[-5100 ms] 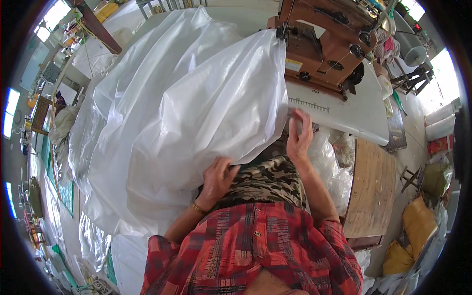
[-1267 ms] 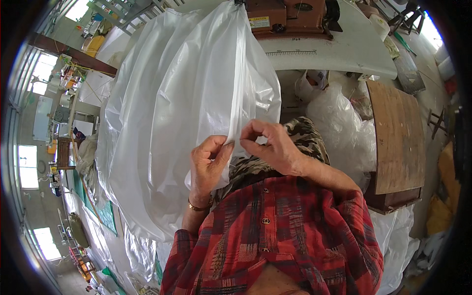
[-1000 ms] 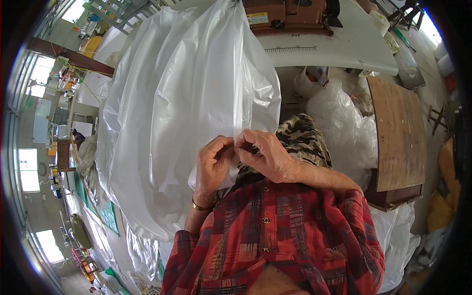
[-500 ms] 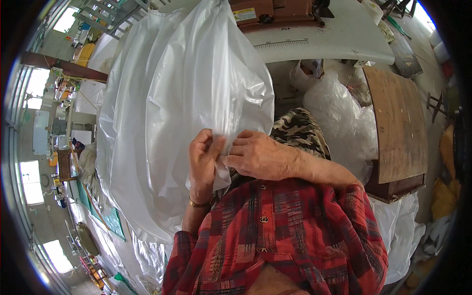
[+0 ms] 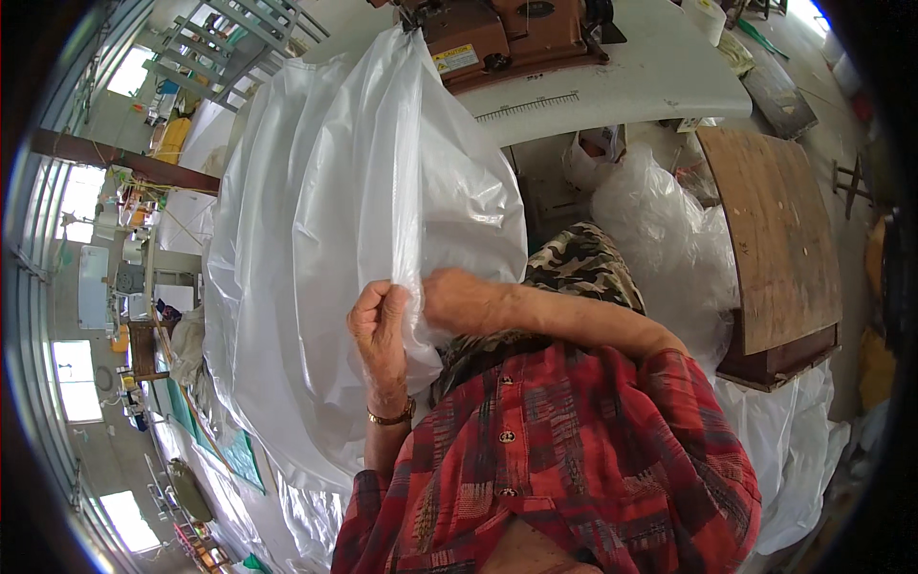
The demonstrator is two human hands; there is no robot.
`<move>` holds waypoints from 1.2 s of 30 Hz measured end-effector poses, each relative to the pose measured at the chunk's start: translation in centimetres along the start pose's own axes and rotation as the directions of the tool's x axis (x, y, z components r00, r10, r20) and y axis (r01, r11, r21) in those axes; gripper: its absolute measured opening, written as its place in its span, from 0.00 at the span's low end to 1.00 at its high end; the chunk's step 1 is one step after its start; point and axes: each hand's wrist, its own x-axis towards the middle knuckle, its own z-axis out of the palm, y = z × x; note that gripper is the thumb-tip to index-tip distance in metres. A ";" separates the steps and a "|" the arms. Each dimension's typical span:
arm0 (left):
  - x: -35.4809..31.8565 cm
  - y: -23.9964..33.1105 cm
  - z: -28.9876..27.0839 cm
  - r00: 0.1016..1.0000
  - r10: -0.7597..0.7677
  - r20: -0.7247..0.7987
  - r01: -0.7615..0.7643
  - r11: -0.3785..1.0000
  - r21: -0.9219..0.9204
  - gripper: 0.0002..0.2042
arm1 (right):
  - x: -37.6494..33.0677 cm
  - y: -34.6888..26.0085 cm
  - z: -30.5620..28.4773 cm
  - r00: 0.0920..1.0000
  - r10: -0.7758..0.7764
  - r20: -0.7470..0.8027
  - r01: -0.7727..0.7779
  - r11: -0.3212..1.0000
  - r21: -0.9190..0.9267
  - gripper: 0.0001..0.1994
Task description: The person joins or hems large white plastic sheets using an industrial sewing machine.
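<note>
Your left hand [image 5: 381, 340] and right hand [image 5: 457, 298] pinched the plastic sheet [image 5: 325, 249] edge, fingers clamped | gathering looked underway | far end remained at the sewing machine [image 5: 497, 33]

Hands [image 5: 421, 311] now together on plastic sheet [image 5: 335, 239] edge.

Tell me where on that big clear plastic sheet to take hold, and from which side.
Grip the plastic sheet along its gathered fold near the lap, where the left hand and right hand already pinch it. Come from the near lower side: there the film bunches into a firm ridge, while the billowing face above probably offers nothing to pinch.
</note>
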 end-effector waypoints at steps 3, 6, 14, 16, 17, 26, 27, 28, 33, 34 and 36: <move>-0.1 -0.3 0.4 1.000 0.003 0.015 -0.003 1.000 0.004 0.07 | -3.2 2.7 1.4 0.726 0.232 -0.648 -0.122 0.970 0.211 0.09; -0.1 -0.4 1.0 1.000 0.002 0.028 -0.002 1.000 -0.011 0.05 | -6.7 4.4 1.1 0.275 0.447 -0.851 -0.326 0.876 0.354 0.10; 0.0 -0.7 1.6 0.987 0.096 0.126 -0.119 0.974 0.190 0.05 | -9.2 5.6 5.0 0.500 0.855 -0.138 -0.082 0.205 0.975 0.13; 0.1 -0.2 1.7 0.985 0.104 0.137 -0.132 0.969 0.209 0.05 | -9.4 2.8 2.5 0.721 0.660 -0.213 -0.071 0.376 0.924 0.14; 0.0 0.0 1.7 0.981 0.108 0.160 -0.143 0.964 0.223 0.05 | -9.4 1.0 0.5 0.723 0.658 -0.210 -0.071 0.374 0.925 0.14; 0.5 1.5 2.6 0.938 0.098 0.334 -0.211 0.923 0.323 0.04 | -7.2 -3.7 -3.7 0.798 0.381 -0.467 -0.103 0.850 0.516 0.11; 0.6 1.3 2.7 0.928 0.109 0.357 -0.230 0.921 0.315 0.04 | -7.0 -3.8 -3.8 0.804 0.283 -0.523 -0.088 0.926 0.366 0.11; 0.7 1.5 2.9 0.923 0.102 0.371 -0.227 0.923 0.310 0.05 | -7.0 -3.7 -3.7 0.839 0.268 -0.474 -0.132 0.945 0.300 0.12; 0.8 0.1 2.6 0.918 0.164 0.362 -0.285 0.906 0.312 0.04 | -6.6 -3.8 -3.5 0.852 0.140 -0.504 -0.053 0.982 0.183 0.11; 0.8 -0.1 2.7 0.905 0.211 0.369 -0.325 0.903 0.280 0.03 | -6.7 -3.9 -3.3 0.857 0.117 -0.502 -0.053 0.989 0.140 0.11; 0.5 0.1 2.4 0.926 0.128 0.355 -0.231 0.936 0.267 0.01 | -6.6 -4.1 -3.0 0.861 0.083 -0.503 -0.030 0.993 0.113 0.11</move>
